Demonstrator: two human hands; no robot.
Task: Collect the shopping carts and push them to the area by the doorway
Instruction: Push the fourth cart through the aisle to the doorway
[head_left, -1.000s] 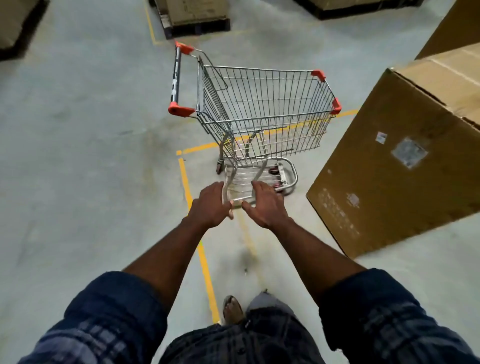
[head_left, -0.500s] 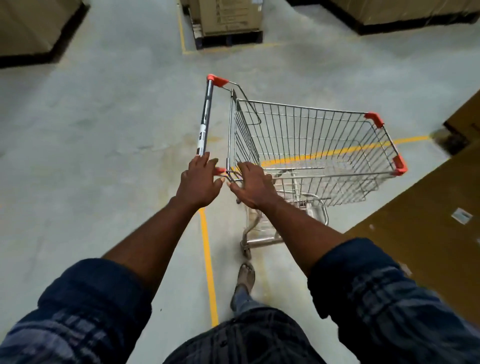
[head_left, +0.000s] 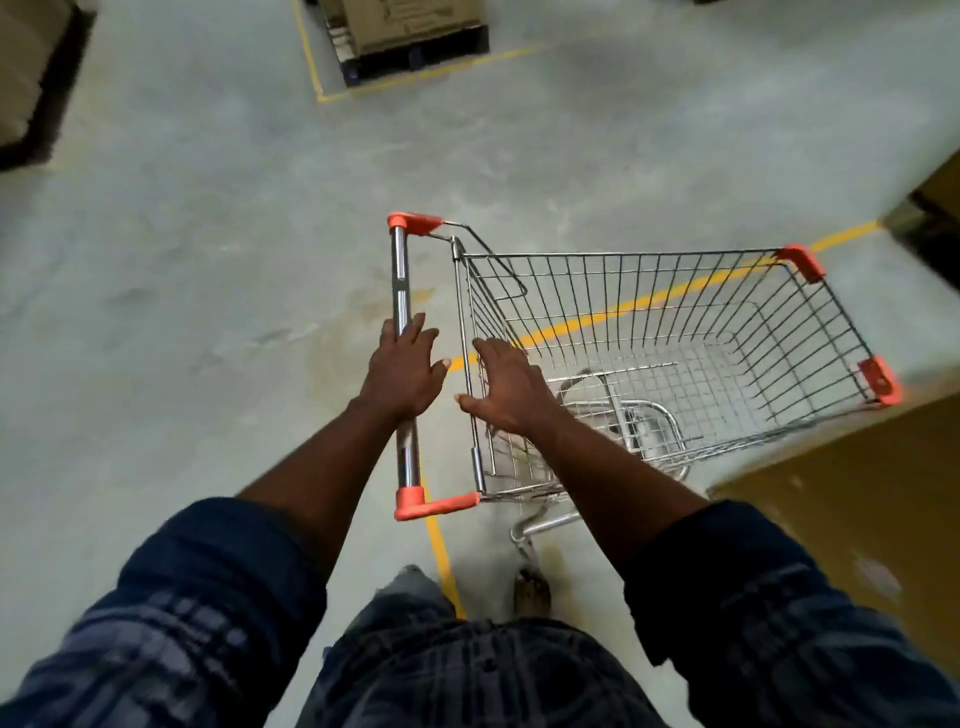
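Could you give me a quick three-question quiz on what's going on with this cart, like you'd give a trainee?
1. True or false: the wire basket of the shopping cart holds boxes.
2. Which hand rests on the chrome handle bar? A) the left hand B) the right hand C) neither
3. What colour are the lines painted on the concrete floor?

Key
1. False: the basket is empty.
2. A: the left hand lies over the bar with its fingers spread, not curled round it; the right hand is at the basket's near wire edge.
3. Yellow.
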